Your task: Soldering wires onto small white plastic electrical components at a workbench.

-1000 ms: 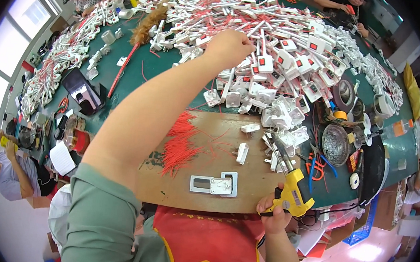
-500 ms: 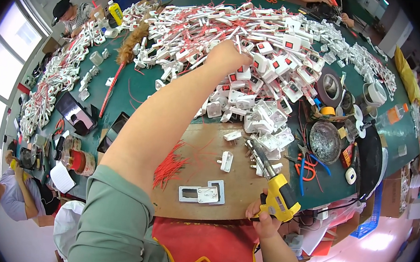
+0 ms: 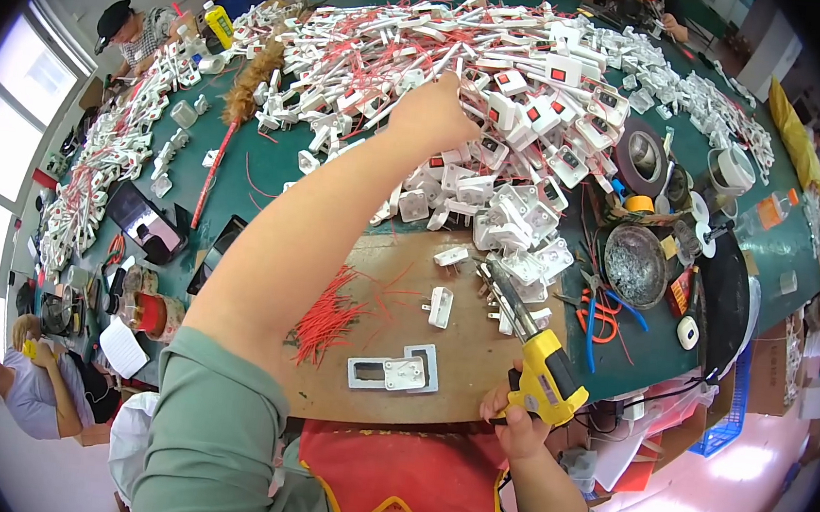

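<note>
My left hand (image 3: 435, 114) reaches over the near side of a big pile of white plug adapters (image 3: 549, 112), many with red switches and red wires. Its fingers are mostly hidden, so I cannot see whether it holds an adapter. At the board's front right, my right hand (image 3: 514, 423) is wrapped round the grip of a yellow-and-black soldering gun (image 3: 544, 375). Its long metal nose points up and left toward some white housings. A white plug piece (image 3: 438, 307) lies alone on the brown board (image 3: 393, 333). Nearer me, a grey fixture (image 3: 434, 373) holds a white plug part (image 3: 406, 375).
Cut red wires (image 3: 329, 317) lie in a bundle on the board. At right are pliers (image 3: 592, 316), a round metal bowl (image 3: 635, 266) and a tape roll (image 3: 641, 162). A red-handled duster (image 3: 214, 180) lies left. Other people sit around the green table (image 3: 262, 160).
The view has shifted slightly. My left hand has moved a little left over the pile, and adapters beside it have shifted. My right hand keeps holding the soldering gun in nearly the same place.
</note>
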Demonstrator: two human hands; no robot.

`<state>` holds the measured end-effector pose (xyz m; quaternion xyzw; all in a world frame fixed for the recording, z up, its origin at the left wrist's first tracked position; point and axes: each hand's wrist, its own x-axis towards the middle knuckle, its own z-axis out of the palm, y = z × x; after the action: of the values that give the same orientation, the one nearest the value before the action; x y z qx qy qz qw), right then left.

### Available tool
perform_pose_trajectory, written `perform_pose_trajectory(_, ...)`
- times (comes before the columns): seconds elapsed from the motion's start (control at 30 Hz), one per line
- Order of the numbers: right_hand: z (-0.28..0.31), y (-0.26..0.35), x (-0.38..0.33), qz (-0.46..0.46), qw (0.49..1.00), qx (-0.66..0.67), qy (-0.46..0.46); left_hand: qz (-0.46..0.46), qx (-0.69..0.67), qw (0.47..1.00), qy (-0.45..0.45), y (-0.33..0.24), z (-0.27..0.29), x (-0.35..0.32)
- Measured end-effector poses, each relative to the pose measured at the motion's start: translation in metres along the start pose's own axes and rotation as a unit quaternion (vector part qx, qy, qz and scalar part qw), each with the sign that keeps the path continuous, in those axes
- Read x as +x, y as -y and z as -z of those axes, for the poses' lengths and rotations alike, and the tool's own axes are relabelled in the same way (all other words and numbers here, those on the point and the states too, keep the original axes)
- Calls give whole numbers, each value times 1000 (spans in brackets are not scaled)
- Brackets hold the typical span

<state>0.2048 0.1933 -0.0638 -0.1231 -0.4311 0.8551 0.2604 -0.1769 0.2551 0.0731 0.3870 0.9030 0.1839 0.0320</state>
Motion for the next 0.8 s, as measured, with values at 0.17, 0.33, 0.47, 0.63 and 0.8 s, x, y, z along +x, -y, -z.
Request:
perform_pose_trajectory(0.17, -2, 0, 1, -5, 1000, 7, 1, 19, -234, 969, 76, 37, 10, 4)
perform_pose_trajectory(0.33, -1, 1, 1, -7, 1000, -4, 1, 44, -240, 967, 75, 49, 5, 4)
perform_pose_trajectory(0.47, 1, 1, 0, -8, 1000, -8, -2, -34, -89, 994, -50, 34, -5, -2)
perform_pose_trajectory(0.63, 0, 0, 2, -13, 1000, -3, -5, -13, -63, 997, 52, 26, 6, 1)
perform_pose_trajectory(0.8, -2, 0, 1, -16, 1000, -4, -5, 94, -388, 907, 134, 43, 10, 7)
